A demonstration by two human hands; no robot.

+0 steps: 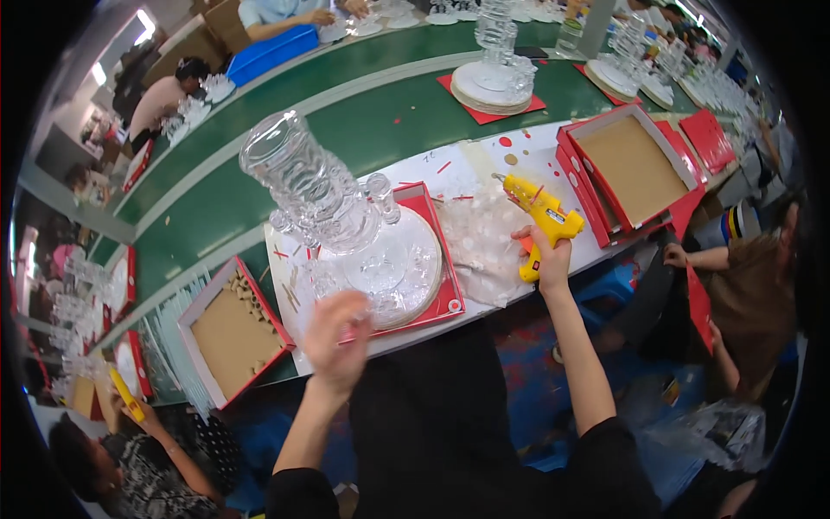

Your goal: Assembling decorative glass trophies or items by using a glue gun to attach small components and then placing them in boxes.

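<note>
My right hand [553, 258] is wrapped round the handle of a yellow glue gun [545, 210], its nozzle tilted up and to the left. My left hand [335, 342] is smeared by motion at the near edge of a round white disc [413, 259]. A small reddish spot shows by its fingers, but I cannot make out whether they hold it. The disc lies in a shallow red box [445, 281]. Clear stacked plastic pieces [307, 177] rise as a tall column over the disc's far left part. Beside the box, under the gun, lies a clear plastic bag [484, 246] of small pieces.
To the left is a red-rimmed box [226, 333] with small tan pieces along one side. Stacked red boxes [631, 169] stand at the right. Beyond runs a green conveyor belt [389, 130] carrying another disc stack [493, 86]. Other people work on both sides and across the belt.
</note>
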